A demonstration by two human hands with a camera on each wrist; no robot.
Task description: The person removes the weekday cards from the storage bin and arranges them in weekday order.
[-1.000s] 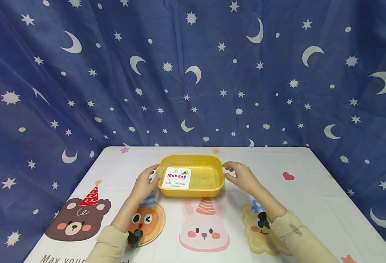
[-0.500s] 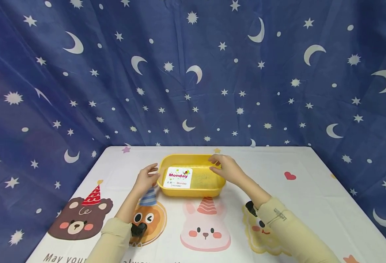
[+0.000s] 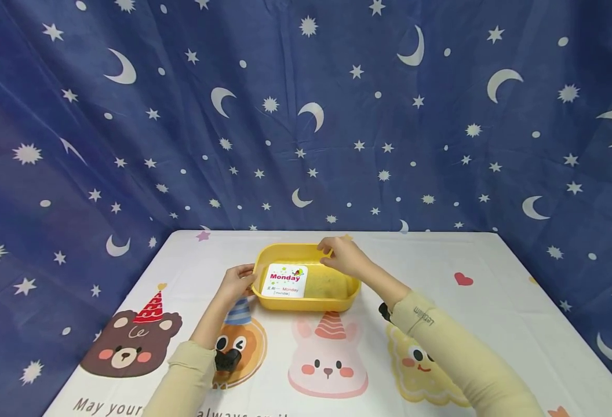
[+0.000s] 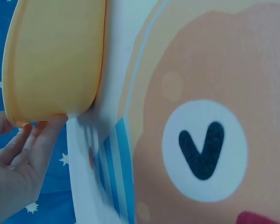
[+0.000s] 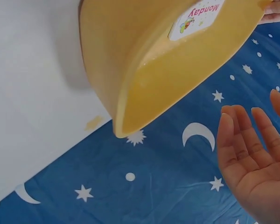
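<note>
A yellow plastic basket [image 3: 332,304] sits on the table, with white "Monday" cards [image 3: 285,281] lying in its left half. In the right wrist view the cards [image 5: 196,19] look stacked. My left hand [image 3: 235,284] holds the basket's left end by the rim. The left wrist view has this hand [image 4: 23,161] with its fingers against the outer wall of the basket [image 4: 56,56]. Over the basket's right half is my right hand [image 3: 343,256], fingers loosely bent. In its wrist view this hand [image 5: 254,158] is apart from the basket, with nothing in its palm.
A white cloth [image 3: 415,266] printed with cartoon animals covers the table, including a bear [image 3: 131,347] at left and a rabbit [image 3: 328,368] in front. Behind stands a dark blue curtain [image 3: 306,116] with moons and stars. Small black devices are on both wrists.
My right hand has moved left from beside the basket's right end to above its right half. The left hand loosened from the left rim, then closed on it again. The basket stays in place.
</note>
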